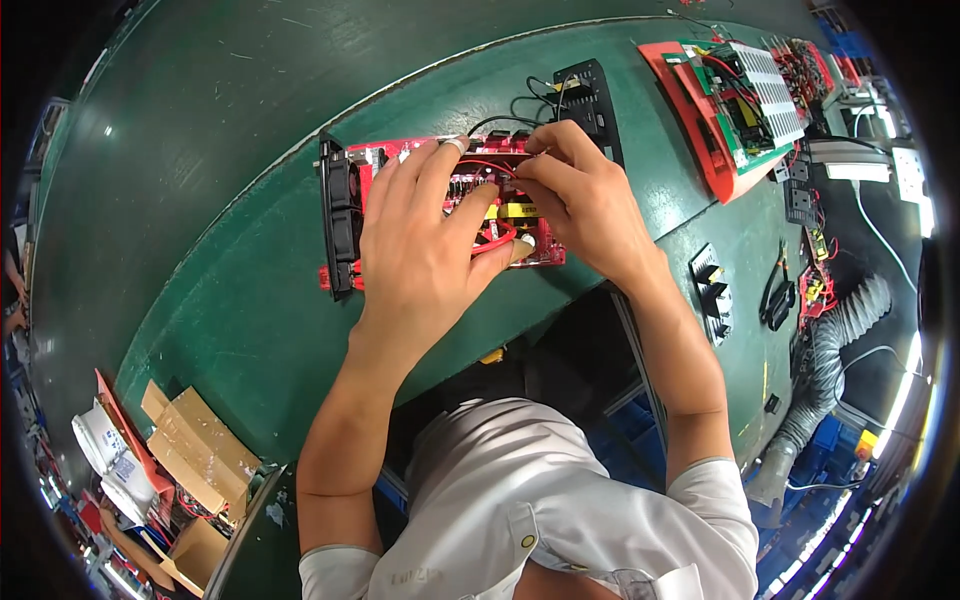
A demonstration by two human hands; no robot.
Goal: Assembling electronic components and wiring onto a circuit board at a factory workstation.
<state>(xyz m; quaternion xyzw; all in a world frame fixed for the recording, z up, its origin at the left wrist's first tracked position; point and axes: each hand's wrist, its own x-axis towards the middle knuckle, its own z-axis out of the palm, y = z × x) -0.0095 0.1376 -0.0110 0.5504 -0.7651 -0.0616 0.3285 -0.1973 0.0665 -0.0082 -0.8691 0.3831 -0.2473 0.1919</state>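
A red circuit board (548,248) packed with parts lies on the green bench, a black end panel with two fans (343,205) at its left end. My left hand (420,235) rests across the board with its fingers stretched out and spread, the thumb beside a white round part. Thumb and forefinger of my right hand (592,200) are pinched together on a thin red wire (487,163) above the board. Yellow-wrapped components (518,210) show between my hands. What lies under my left palm is hidden.
Behind the board lies a black panel (597,110) with black cables. Another board assembly on a red base (700,130) stands at far right. A black panel (711,295), pliers (777,295) and a grey flexible duct (828,360) are on the right; cardboard boxes (205,450) are left.
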